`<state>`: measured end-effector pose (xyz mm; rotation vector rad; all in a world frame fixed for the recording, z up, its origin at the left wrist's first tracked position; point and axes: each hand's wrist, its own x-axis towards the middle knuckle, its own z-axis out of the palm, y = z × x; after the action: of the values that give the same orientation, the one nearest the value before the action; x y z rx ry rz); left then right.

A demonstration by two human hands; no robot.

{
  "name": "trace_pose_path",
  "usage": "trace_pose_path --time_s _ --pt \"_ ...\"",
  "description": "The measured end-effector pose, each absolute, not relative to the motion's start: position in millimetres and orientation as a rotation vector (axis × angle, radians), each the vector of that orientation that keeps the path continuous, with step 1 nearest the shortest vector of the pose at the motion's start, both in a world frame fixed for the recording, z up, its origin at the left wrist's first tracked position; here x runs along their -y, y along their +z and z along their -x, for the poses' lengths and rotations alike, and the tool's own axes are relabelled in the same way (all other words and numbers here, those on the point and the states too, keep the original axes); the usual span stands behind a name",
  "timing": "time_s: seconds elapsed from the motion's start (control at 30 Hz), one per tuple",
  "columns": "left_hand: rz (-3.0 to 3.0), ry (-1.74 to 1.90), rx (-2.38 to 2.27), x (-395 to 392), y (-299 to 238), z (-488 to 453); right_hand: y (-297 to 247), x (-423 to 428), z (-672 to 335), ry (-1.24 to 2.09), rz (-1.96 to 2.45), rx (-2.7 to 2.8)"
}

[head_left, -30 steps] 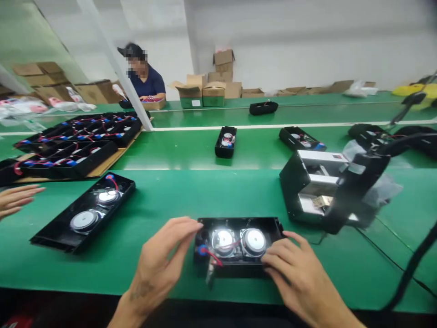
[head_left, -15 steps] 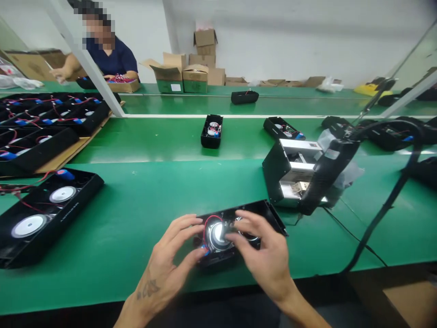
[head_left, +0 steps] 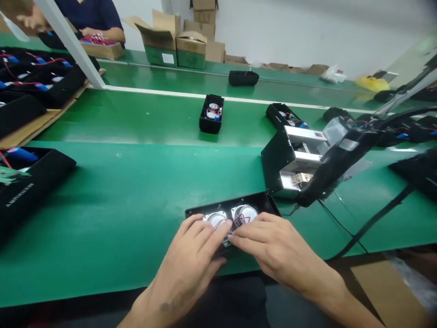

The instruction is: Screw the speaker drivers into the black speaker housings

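Note:
A black speaker housing (head_left: 201, 210) lies at a slant on the bench in front of me, its open side up. Two round speaker drivers (head_left: 246, 213) and thin red and black wires show inside it. My left hand (head_left: 194, 250) is closed over the near left part, fingers inside and thumb at the near wall. My right hand (head_left: 276, 239) comes in from the right with fingers bunched, its fingertips meeting the left ones by the wires. Below the fingertips a bit of green circuit board (head_left: 227, 244) peeks out. What the right fingertips pinch is hidden.
A black-and-silver machine (head_left: 290, 159) stands right of the housing, with a dark arm and cable beside it. Other housings (head_left: 211, 114) sit farther back. One more housing (head_left: 34, 182) is at left. A co-worker (head_left: 99, 20) sits across, near cardboard boxes (head_left: 160, 41).
Both hands have come together over the near middle of the housing, fingers now closed in. Wires now lie across the drivers, and a green board edge shows. The view has tilted downward.

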<state>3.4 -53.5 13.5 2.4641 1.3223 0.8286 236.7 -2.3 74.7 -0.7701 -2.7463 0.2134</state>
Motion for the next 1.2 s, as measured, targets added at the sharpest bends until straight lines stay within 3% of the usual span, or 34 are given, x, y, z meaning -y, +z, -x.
trace_pose_path --time_s 0.67,1.07,1.2 --pt "-2.486 1.032 -1.368 62 8 -18 89 -13 -225 0.752 0.877 3.055" --pt "-2.367 0.932 -1.344 46 9 -5 54 14 -222 0.442 0.978 2.922" --pt "-2.15 0.704 -1.403 11 30 8 71 -16 -207 0.545 1.107 2.911"
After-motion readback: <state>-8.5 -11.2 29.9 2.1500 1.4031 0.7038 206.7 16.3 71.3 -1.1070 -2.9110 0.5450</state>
